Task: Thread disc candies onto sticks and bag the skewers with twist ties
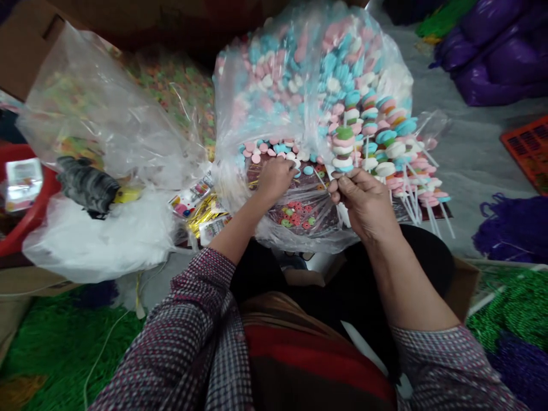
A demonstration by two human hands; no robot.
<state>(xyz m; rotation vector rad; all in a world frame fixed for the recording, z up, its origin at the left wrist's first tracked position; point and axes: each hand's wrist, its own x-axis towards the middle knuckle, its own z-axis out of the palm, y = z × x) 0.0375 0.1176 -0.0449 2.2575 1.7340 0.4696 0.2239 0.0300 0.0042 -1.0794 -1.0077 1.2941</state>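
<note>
My right hand (363, 202) is closed in a pinch just below a candy skewer (343, 148), its thumb and fingers around the stick. The stacked discs on it are green, white, pink and blue. My left hand (276, 180) reaches into loose candy discs (274, 145) at the mouth of a clear plastic bag (231, 123). Its fingers are bent together by the white discs; what they pinch, if anything, is hidden. Small ring-shaped candies (295, 214) lie nearer me on the plastic. Several finished skewers (396, 151) are piled beyond my right hand, white sticks toward me.
Left of the candy stand another bag of orange-green pieces (175, 91), gold ties (203, 212), a white plastic bundle (107, 234), a dark tape-wrapped object (88, 182) and a red tub (40, 194). Purple bags (500, 51) and an orange crate (528, 151) are at right.
</note>
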